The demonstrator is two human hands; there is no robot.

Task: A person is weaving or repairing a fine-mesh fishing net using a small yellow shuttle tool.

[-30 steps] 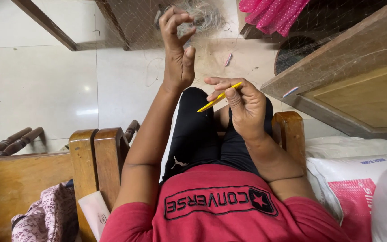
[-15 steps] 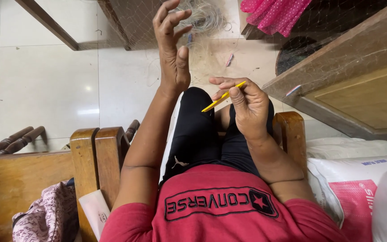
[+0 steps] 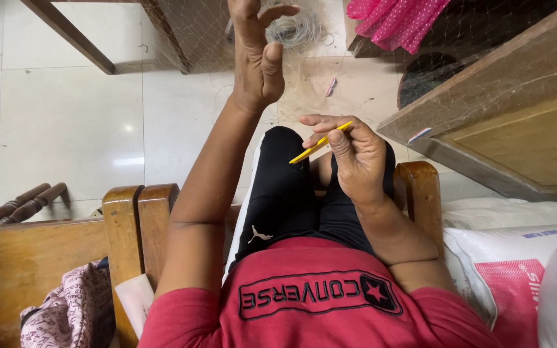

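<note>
L hand point(image 3: 257, 61) fingers loosely curled in net point(image 3: 304, 71) | R hand point(image 3: 354, 158) fingers pinch yellow needle point(image 3: 319, 143)

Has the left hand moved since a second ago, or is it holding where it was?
Yes. The left hand has risen away from the body, toward the bundle of net on the floor; the right hand holds the yellow needle.
</note>
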